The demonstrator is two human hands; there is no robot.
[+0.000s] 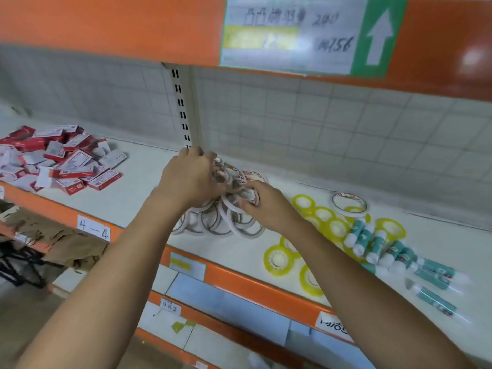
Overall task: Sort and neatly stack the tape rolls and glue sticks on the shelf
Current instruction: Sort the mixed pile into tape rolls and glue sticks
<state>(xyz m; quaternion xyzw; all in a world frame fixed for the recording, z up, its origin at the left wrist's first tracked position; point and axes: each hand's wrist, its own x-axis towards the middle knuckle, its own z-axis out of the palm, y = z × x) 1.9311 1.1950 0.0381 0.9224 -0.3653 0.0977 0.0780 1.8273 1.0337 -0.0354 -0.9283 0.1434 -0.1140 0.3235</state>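
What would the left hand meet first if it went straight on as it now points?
Likely the grey back wall, just right of the slotted post; the left hand grips white tape rolls. Depth is unclear.

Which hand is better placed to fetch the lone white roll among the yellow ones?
Right. The right hand holds the white tape rolls on their right side, nearer the lone white roll; the left hand grips them farther off and would likely cross over.

Even bright light; glare on the beam (476,58) at two o'clock; sign (290,35) and glue sticks (434,300) blurred; edges bowed.
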